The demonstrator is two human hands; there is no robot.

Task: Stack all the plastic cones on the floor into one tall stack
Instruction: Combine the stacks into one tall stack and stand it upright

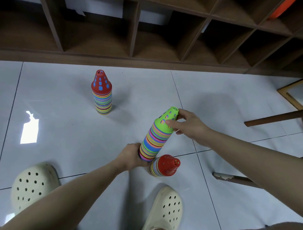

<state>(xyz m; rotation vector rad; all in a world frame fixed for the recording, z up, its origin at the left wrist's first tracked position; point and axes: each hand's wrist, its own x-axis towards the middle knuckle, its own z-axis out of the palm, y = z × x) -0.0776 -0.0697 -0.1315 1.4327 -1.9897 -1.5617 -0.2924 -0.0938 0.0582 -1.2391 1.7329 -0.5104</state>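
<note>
Nearest to you were your two feet in cream clogs, the left clog [33, 187] out to the side and the right clog [164, 212] pointing toward the cones. Just beyond the right clog, a short stack of cones with a red top [164, 166] stood on the white tile floor [60, 101]. You held a taller stack with a green top [157, 134] tilted, its green end leaning away to the right and its lower end directly above the red-topped one; whether the two touched could not be told. Your left hand [131, 158] gripped the bottom of that tilted stack, fingers curled round the far side and mostly hidden. Your right hand [187, 123] held the green cone at the top, thumb on the near side and fingers wrapped over the tip and far side, pinching it between them. A third stack, capped by a red cone with blue showing through its holes [102, 92], stood upright well apart from the others, farther out on the floor near the wooden shelf unit [161, 36]. To the right lay dark wooden chair legs [277, 117] and a lighter wooden frame [292, 98].
</note>
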